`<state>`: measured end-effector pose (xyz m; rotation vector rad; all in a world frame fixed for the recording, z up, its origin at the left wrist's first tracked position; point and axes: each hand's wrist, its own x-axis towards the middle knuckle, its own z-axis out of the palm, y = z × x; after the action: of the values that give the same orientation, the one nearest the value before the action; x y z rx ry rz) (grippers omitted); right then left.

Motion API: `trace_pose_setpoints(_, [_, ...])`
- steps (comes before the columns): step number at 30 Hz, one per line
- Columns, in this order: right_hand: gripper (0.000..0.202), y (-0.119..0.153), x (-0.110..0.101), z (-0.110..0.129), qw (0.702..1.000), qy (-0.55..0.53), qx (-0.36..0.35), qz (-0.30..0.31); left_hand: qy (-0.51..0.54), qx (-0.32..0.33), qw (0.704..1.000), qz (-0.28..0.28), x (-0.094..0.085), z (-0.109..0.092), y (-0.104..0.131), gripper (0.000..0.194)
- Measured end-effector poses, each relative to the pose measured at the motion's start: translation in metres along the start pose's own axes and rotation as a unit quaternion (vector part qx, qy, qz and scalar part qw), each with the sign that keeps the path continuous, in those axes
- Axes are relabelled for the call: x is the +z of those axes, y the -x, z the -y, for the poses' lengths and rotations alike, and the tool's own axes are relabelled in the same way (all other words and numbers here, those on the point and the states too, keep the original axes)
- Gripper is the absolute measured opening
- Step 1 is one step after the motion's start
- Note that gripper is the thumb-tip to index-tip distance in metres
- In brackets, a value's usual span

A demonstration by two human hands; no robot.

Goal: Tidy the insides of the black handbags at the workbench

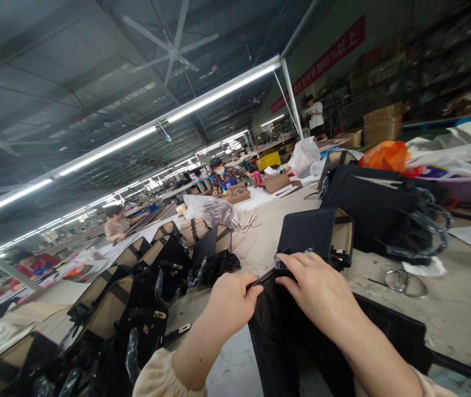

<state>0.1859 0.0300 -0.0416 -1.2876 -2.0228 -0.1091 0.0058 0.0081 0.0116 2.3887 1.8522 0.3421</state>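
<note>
Black bag (301,336) — both hands (277,300) on one strap, seemingly.

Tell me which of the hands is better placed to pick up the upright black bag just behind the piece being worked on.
Right, probably. The right hand lies directly in front of the upright black bag. The left hand sits farther left, pinching the edge of the black piece.

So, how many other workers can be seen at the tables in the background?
4: one standing far right, one seated in patterned top, one in beige, one in red at left. More may be hidden.
</note>
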Motion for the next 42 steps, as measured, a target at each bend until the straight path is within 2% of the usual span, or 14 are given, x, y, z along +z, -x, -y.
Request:
trace_pose_setpoints(5, [0.024,-0.001,0.0,0.004,0.998,0.027,-0.024,0.041,0.01,0.042,0.998,0.047,-0.008,-0.004,-0.006,0.016])
trace_pose_setpoints(13, [0.016,-0.001,0.003,0.001,0.999,0.026,-0.009,0.026,-0.088,0.022,0.995,0.049,-0.002,-0.008,-0.012,0.027])
trace_pose_setpoints(19, [0.013,-0.002,0.004,0.005,0.999,0.027,-0.019,-0.006,-0.109,0.026,0.992,0.051,-0.004,-0.009,-0.011,0.034])
trace_pose_setpoints(28, [0.012,-0.004,0.003,0.005,0.999,0.028,-0.03,-0.005,-0.011,0.002,1.0,0.017,0.004,-0.005,-0.01,0.03])
trace_pose_setpoints(33, [0.014,-0.003,0.005,0.004,0.999,0.029,-0.027,-0.004,0.038,-0.02,0.999,0.018,0.004,-0.004,-0.011,0.035])
trace_pose_setpoints(42, [0.013,-0.003,0.006,0.008,0.999,0.025,-0.012,-0.017,0.081,0.013,0.997,0.014,0.01,0.001,-0.011,0.037])
